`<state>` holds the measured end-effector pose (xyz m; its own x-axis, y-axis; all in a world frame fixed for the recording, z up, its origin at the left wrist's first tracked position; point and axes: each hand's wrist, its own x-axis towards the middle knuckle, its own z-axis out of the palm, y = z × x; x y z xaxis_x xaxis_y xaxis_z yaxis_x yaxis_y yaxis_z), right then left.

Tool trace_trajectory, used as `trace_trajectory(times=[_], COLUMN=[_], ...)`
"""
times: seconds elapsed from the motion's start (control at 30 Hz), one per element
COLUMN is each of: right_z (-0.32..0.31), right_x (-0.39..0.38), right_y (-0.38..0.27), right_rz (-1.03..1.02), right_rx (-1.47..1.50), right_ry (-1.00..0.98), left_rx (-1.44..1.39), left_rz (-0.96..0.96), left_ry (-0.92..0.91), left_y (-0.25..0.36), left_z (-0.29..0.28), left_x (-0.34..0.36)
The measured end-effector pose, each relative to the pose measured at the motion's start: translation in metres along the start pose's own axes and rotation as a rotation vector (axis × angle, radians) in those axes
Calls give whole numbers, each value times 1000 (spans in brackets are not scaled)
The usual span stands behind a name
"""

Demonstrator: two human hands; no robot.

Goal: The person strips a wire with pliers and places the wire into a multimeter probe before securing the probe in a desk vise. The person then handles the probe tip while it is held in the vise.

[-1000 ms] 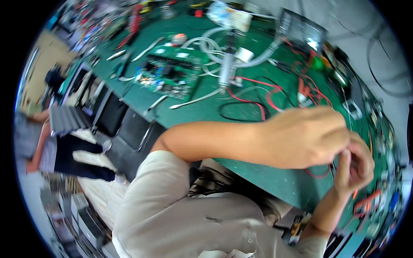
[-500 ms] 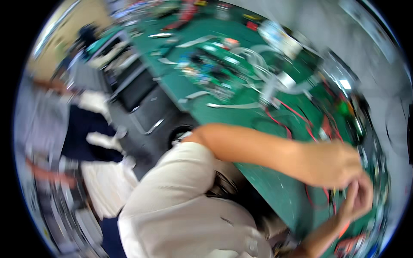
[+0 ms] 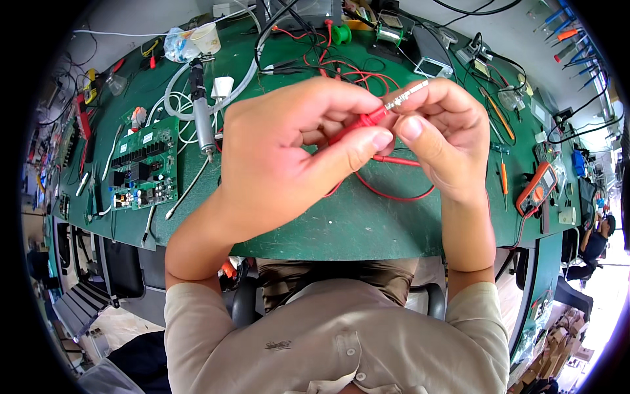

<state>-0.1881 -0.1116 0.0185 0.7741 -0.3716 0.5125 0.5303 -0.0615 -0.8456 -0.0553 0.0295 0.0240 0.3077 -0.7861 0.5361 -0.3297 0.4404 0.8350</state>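
Observation:
My left hand point(image 3: 279, 141) is closed around a red test probe point(image 3: 373, 117), held over the middle of the green bench. My right hand point(image 3: 446, 141) curls close beside it, thumb toward the probe, fingers on a thin pale strip point(image 3: 407, 92) at the probe's front end; I cannot make out exactly what that piece is. Red leads point(image 3: 394, 197) loop under both hands. Left of them lie a green circuit board point(image 3: 143, 167) and a grey cylindrical tool point(image 3: 200, 115) with clear tubing.
An orange multimeter point(image 3: 535, 190) lies at the right, near screwdrivers point(image 3: 504, 177). A green spool point(image 3: 340, 34), solder reel point(image 3: 389, 27), grey box point(image 3: 430, 56) and cables crowd the back. Chairs point(image 3: 121, 266) stand below the bench's edge. A person point(image 3: 597, 240) is at the far right.
My view has swung from the left to face the bench squarely. Both hands have shifted from the right to the centre, and the red probe between them now shows.

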Motion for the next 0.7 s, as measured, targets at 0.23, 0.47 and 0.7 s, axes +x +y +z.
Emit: trace_trajectory(times=[0.23,0.47,0.7], right_z=[7,22,33], right_x=[1,-4,-8], right_y=[10,23,25], right_rz=[62,171,237], right_rx=[-29,-96,-75], right_ry=[93,60,26], left_rx=[-428,-675,-765], left_rz=[-135,-150,-145], left_ry=[98,189,186], left_y=[-8,-24,-24], left_z=[5,-3,-3], left_x=[6,13,14])
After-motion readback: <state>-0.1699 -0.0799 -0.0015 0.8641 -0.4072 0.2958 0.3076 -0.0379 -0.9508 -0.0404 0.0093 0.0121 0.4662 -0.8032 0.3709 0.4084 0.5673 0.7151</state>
